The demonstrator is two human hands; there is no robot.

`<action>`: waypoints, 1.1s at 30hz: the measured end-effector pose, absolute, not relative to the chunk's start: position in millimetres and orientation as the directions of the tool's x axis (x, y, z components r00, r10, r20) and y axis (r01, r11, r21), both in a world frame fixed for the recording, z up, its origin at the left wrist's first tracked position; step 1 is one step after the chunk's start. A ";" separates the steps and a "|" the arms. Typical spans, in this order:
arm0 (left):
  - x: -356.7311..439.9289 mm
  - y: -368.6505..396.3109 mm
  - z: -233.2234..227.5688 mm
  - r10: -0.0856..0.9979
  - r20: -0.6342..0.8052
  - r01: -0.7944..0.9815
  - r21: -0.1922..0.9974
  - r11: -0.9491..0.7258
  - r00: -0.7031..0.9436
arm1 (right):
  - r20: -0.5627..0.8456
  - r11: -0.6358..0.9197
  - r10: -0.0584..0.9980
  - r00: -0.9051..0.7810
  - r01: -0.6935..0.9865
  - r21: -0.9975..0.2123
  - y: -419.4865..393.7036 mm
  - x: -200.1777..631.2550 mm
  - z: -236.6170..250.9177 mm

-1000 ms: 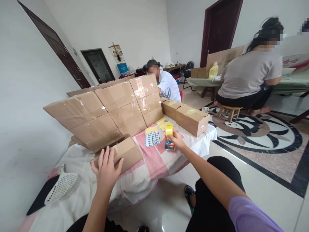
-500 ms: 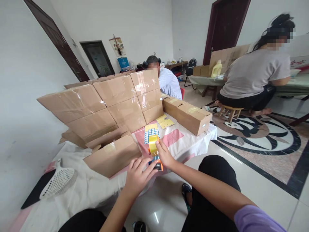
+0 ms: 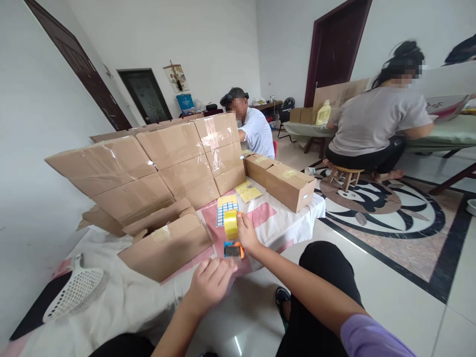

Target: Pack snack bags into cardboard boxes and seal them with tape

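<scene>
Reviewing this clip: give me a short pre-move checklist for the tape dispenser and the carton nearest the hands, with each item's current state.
1. Right hand grips the tape dispenser: ok.
2. Left hand pinching the tape end: cannot tell; fingers are curled just below the dispenser.
3. Nearest carton flaps closed: ok; they look flat.
4. Carton seam already taped: cannot tell; only a pale patch shows on top.
5. Dispenser touching the carton: not ok; it is held beside the carton's right end.
6. Label sheet apart from the dispenser: ok.

glossy yellow tape roll (image 3: 231, 224), matt cardboard box (image 3: 167, 246)
</scene>
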State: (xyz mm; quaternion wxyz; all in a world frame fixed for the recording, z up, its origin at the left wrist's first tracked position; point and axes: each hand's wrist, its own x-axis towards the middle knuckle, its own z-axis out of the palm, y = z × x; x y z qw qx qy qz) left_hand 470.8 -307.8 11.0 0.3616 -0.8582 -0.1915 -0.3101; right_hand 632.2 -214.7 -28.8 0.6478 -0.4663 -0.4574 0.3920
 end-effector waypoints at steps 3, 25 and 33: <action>474.0 -314.5 9.1 0.099 0.639 0.516 -0.509 -0.689 0.763 | 0.181 0.225 0.932 0.314 -0.111 -0.968 -202.5 644.7 -23.3; 459.1 -249.2 5.9 0.795 0.499 0.357 0.714 -0.602 0.344 | 0.336 0.255 0.924 -0.182 -0.363 -0.897 -251.3 640.3 1.1; 452.2 -248.6 -4.2 0.877 0.329 0.121 0.913 -0.390 0.352 | 0.316 0.208 0.907 -0.278 -0.356 -0.911 -257.7 620.5 -2.5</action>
